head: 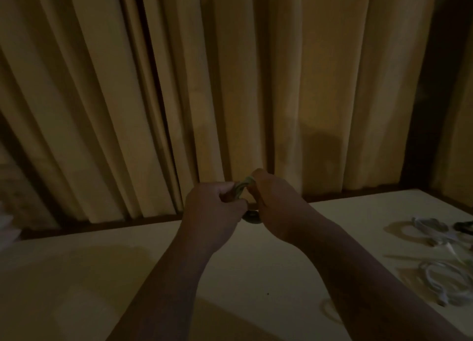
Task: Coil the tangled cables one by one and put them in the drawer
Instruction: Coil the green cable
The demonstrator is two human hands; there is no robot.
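- While the cable bundle (243,187) is clamped between both hands above the far edge of the table (76,276), nothing is seen tied round it, so the turns are judged likely to spring loose if either grip is eased too soon.
- At the left hand (212,207), a slip is the risk: only a short part of the bundle is caught under its curled fingers.
- A lower loop (252,216) is seen hanging under the bundle, just above the table's far edge; it could be pulled out of the coil by a hasty wrap.
- Over the table's right side, loose cables (435,238) are seen lying tangled, and a neighbour could be dragged off the table when one is lifted.
- In such dim light the cable's ends cannot be made out, so a plug may be missed.
- The left forearm is raised from the table's near edge, the back of the hand turned to the camera, fingers closed on the bundle.
- The right hand (276,207) is brought in from the table's right, its fingertips pinched on the bundle's top; the two hands are held close together.
- No drawer is shown.
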